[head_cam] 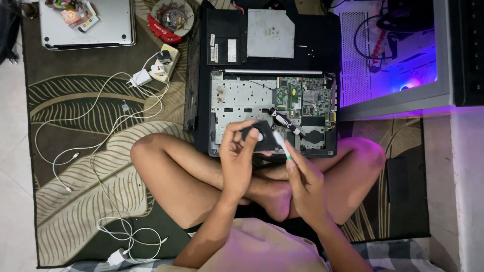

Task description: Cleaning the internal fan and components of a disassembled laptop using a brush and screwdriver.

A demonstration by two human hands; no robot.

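I sit cross-legged on a leaf-patterned rug. My left hand [237, 157] holds a small black cooling fan [261, 135] above my lap, fingers wrapped around its edge. My right hand [302, 177] grips a thin white tool with a green band [282, 145], its tip touching the fan. Just beyond both hands lies an opened laptop [272, 113] with its bottom cover off, showing a green circuit board [307, 98] and a silver metal frame.
A black panel with a silver drive [269, 32] rests behind the laptop. A closed silver laptop [88, 22] lies far left. White chargers and cables [101, 116] trail across the rug. A lit computer case [398, 55] glows purple at right. A round tin of parts [172, 16] sits at top.
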